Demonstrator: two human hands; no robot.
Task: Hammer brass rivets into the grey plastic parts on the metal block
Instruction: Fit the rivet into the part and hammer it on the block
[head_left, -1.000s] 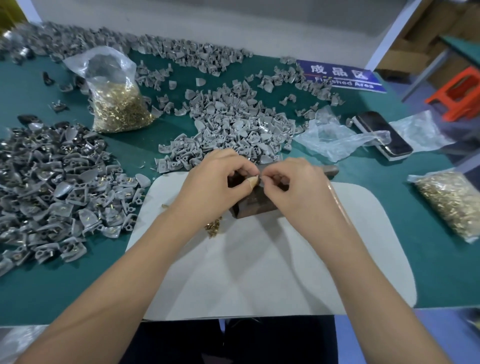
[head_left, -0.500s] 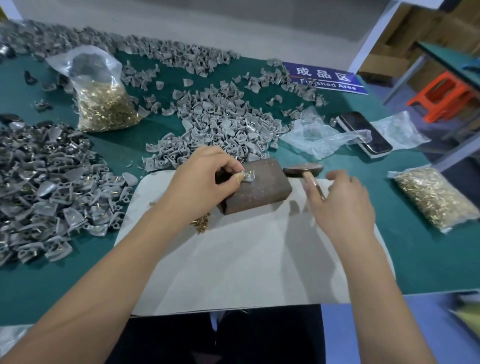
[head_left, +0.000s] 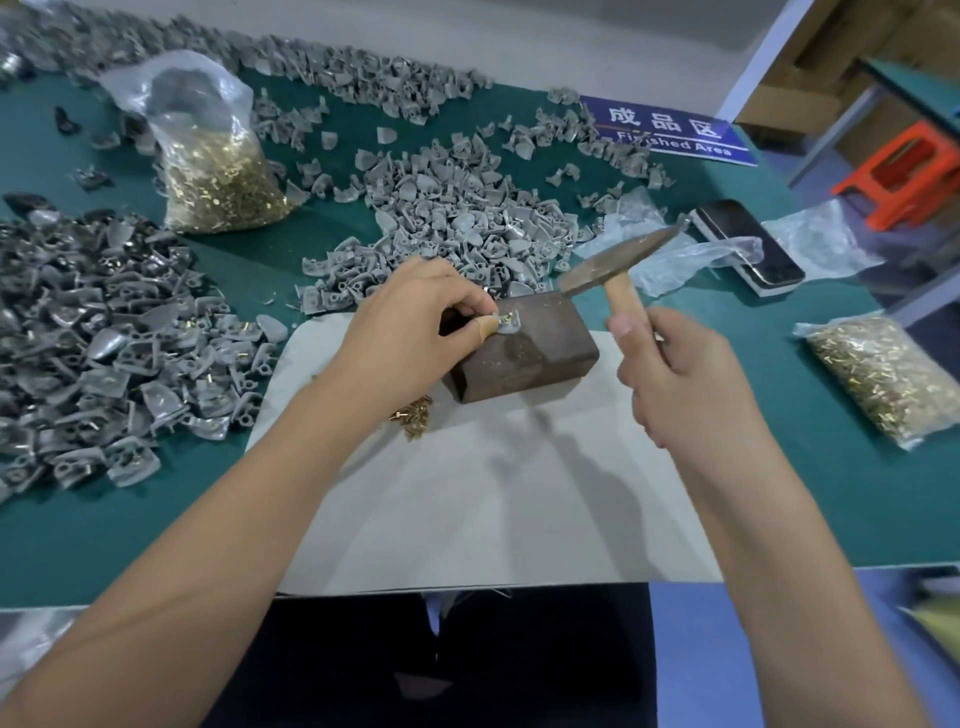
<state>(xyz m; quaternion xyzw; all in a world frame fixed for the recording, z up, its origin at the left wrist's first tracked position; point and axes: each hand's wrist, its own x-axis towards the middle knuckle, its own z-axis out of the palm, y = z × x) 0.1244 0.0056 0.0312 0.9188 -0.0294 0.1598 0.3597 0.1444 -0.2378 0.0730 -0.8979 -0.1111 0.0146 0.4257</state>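
From the head camera, the small grey moulded plastic part (head_left: 508, 326) lies on the top face of the dark rusty rectangular metal block (head_left: 524, 347), which sits on a pale card sheet (head_left: 467, 499) near the front edge of the green table (head_left: 857, 493). A short brass rivet (head_left: 505, 315) stands in the part. The left hand (head_left: 415, 332) pinches the part between thumb and forefinger, its grip tight at the part's edge. The right hand (head_left: 685, 379) has its grip wrapped round the wooden handle of a rusty steel-headed hammer (head_left: 618, 265), raised just above the block's far right corner. The part looks light and stiff, likely to skid on bare metal, so holding its rim, clear of the rivet, seems wise. The rivet is small and may tip.
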